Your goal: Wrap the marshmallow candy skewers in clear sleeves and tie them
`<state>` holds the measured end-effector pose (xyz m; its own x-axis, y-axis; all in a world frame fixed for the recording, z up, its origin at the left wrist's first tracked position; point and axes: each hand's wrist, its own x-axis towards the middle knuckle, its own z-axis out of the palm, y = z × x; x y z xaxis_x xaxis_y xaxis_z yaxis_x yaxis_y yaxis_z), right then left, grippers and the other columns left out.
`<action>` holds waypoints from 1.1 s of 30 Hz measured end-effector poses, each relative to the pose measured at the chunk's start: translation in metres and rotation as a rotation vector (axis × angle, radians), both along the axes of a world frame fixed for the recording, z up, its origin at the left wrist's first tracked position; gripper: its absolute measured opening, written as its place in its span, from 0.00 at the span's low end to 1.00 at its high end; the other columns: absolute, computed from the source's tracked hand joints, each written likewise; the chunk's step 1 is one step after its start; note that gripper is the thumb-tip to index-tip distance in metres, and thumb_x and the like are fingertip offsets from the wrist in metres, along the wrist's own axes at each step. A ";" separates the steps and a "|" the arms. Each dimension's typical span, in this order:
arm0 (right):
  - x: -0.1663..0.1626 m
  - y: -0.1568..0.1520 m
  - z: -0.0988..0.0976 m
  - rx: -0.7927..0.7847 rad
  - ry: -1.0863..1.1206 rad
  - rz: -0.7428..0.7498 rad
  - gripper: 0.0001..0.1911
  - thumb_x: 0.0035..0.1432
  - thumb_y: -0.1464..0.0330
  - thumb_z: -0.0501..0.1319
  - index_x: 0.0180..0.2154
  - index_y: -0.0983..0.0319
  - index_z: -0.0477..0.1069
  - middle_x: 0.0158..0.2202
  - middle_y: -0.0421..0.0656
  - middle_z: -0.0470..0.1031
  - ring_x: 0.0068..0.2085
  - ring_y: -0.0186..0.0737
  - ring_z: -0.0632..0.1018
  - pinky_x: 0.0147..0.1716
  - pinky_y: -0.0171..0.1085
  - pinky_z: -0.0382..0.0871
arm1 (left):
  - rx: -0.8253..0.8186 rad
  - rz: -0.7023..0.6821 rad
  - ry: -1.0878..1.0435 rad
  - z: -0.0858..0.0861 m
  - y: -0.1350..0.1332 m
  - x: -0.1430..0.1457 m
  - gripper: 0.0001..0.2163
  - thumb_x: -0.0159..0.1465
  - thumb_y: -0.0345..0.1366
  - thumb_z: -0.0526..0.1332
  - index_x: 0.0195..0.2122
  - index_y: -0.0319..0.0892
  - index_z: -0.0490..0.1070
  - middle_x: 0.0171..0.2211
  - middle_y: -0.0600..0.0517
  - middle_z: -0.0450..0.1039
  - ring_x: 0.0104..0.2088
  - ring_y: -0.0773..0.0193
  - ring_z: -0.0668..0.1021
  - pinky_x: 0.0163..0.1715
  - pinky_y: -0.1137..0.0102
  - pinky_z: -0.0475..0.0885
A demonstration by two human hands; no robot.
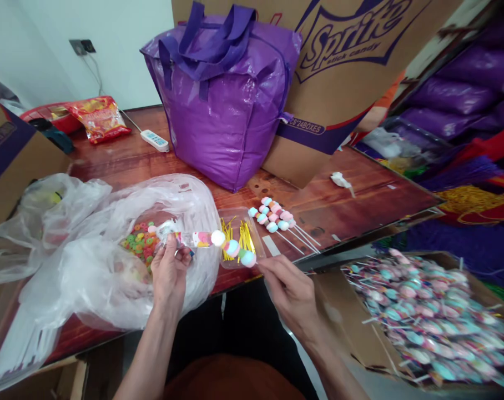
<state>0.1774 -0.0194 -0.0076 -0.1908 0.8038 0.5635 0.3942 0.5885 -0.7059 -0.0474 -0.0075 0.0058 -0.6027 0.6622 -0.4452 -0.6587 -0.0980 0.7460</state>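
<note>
My left hand (169,273) is closed on a small clear plastic wrapper (200,239) with a colourful print, held out to the right. My right hand (288,291) pinches the stick of a marshmallow skewer (232,248), strung with white, pink and blue marshmallows. The white tip of that skewer meets the wrapper's right end; whether it is inside I cannot tell. Below and behind the skewer lies a clear tray (255,256) of gold twist ties (246,236). Several finished-looking marshmallow skewers (272,214) lie on the table beyond my right hand.
A big clear bag (185,200) holds coloured ring candies (141,241) at left. White sticks (25,347) lie at the front left corner. A purple bag (227,122) and large carton (314,111) stand behind. At right, an open box (339,311) holds many wrapped skewers (431,316).
</note>
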 end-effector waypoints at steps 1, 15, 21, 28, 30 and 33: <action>0.001 0.001 0.000 0.008 -0.023 0.003 0.11 0.64 0.78 0.58 0.42 0.60 0.76 0.35 0.42 0.76 0.36 0.35 0.78 0.36 0.33 0.73 | -0.001 -0.007 0.019 0.000 -0.001 -0.001 0.24 0.36 0.42 0.80 0.29 0.39 0.71 0.23 0.57 0.73 0.22 0.70 0.73 0.21 0.74 0.67; 0.001 -0.007 0.005 0.127 -0.164 -0.047 0.10 0.62 0.80 0.61 0.41 0.61 0.76 0.34 0.43 0.77 0.36 0.36 0.78 0.37 0.35 0.73 | 0.001 0.013 0.269 -0.004 -0.004 -0.016 0.22 0.43 0.50 0.76 0.29 0.38 0.75 0.27 0.55 0.74 0.27 0.69 0.76 0.26 0.74 0.72; 0.004 0.001 0.004 0.060 -0.087 0.035 0.10 0.62 0.79 0.61 0.41 0.61 0.76 0.35 0.43 0.77 0.37 0.35 0.78 0.37 0.34 0.73 | -0.029 -0.135 0.252 -0.006 -0.002 -0.030 0.21 0.39 0.44 0.79 0.28 0.37 0.76 0.25 0.54 0.75 0.24 0.69 0.74 0.22 0.74 0.70; -0.005 0.001 -0.003 -0.023 0.010 -0.003 0.09 0.63 0.78 0.61 0.39 0.60 0.77 0.35 0.42 0.76 0.37 0.35 0.78 0.38 0.34 0.74 | -0.019 -0.188 0.156 -0.011 -0.004 -0.037 0.20 0.42 0.42 0.78 0.31 0.37 0.75 0.26 0.55 0.76 0.24 0.70 0.76 0.24 0.75 0.72; -0.008 -0.001 -0.003 -0.027 0.030 -0.012 0.09 0.63 0.78 0.60 0.39 0.60 0.77 0.35 0.42 0.77 0.37 0.35 0.78 0.38 0.35 0.74 | -0.023 -0.181 0.157 -0.012 -0.004 -0.037 0.21 0.42 0.43 0.78 0.30 0.37 0.74 0.24 0.56 0.75 0.24 0.70 0.76 0.24 0.75 0.72; -0.012 -0.003 -0.001 -0.019 0.053 -0.028 0.10 0.63 0.78 0.61 0.39 0.59 0.77 0.35 0.42 0.77 0.36 0.35 0.79 0.38 0.35 0.74 | -0.045 -0.150 0.165 -0.012 -0.003 -0.036 0.22 0.40 0.44 0.79 0.28 0.37 0.72 0.23 0.56 0.73 0.22 0.70 0.75 0.23 0.74 0.71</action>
